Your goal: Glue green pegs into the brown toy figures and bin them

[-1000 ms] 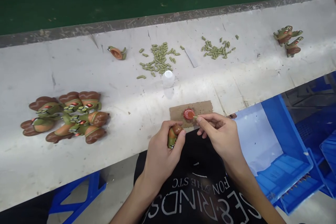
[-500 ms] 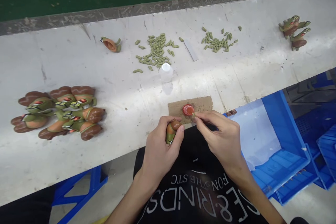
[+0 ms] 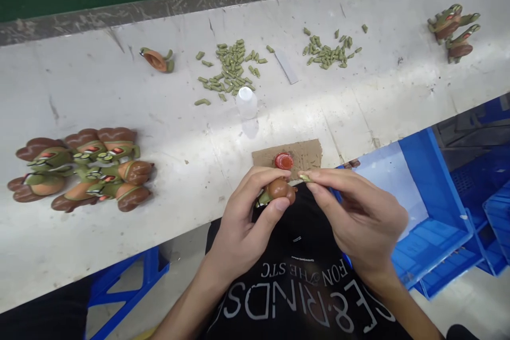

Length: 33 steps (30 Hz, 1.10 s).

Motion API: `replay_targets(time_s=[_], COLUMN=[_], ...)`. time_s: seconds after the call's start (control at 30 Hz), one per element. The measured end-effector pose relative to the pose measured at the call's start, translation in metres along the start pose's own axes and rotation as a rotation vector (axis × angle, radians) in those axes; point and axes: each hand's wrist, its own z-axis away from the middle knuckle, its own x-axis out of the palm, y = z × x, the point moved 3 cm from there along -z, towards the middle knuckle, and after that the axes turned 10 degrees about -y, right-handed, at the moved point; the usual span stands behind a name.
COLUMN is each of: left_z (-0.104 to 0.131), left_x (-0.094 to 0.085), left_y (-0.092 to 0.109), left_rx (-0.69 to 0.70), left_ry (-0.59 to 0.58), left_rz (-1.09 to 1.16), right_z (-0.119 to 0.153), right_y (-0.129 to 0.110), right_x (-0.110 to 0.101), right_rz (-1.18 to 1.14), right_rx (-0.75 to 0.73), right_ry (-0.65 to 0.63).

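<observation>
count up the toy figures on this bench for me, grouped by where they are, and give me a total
Figure held in the left hand: 1, the held toy figure
Cluster of figures at the left of the table: about 7, overlapping
Pair at far right: 2
Lone part-figure near the back: 1
Total: about 11

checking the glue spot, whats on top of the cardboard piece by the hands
A small red cap sits on the cardboard piece. The left hand covers the cardboard's near edge, so anything there is hidden.
</observation>
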Motion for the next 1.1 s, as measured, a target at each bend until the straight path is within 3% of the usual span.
replay_targets(time_s=[0.1,0.2,0.3,0.47,0.57,1.1], left_z=[-0.004,-0.006,-0.005,-0.003,-0.004,-0.006], left_x=[0.002,0.003,0.005,0.006,0.006,0.008], left_y=[-0.002,-0.004,-0.004,-0.003,-0.001,-0.002], left_rx=[0.047,0.066,0.041,-0.002,0.028,0.062], left_ry=[0.005,0.015,0.002,0.01,-0.001,-0.016], left_rz=[0.033,0.082,0.129,0.169,0.111,-0.036], right_z=[0.004,0.003,0.0,-0.005,-0.007,-0.005], right_y=[-0.005,-0.004,-0.003,-0.002,-0.001,0.006], right_x=[0.0,0.0,-0.001,0.001,0.002,0.002], right_rz=[0.096,0.054,-0.043,-0.322,-0.387,-0.353], right_rx=[-0.222,-0.272,-0.169,0.13,0.209,0.236], right_ry=[0.008,-0.01,-0.029,-0.059,-0.068,-0.13])
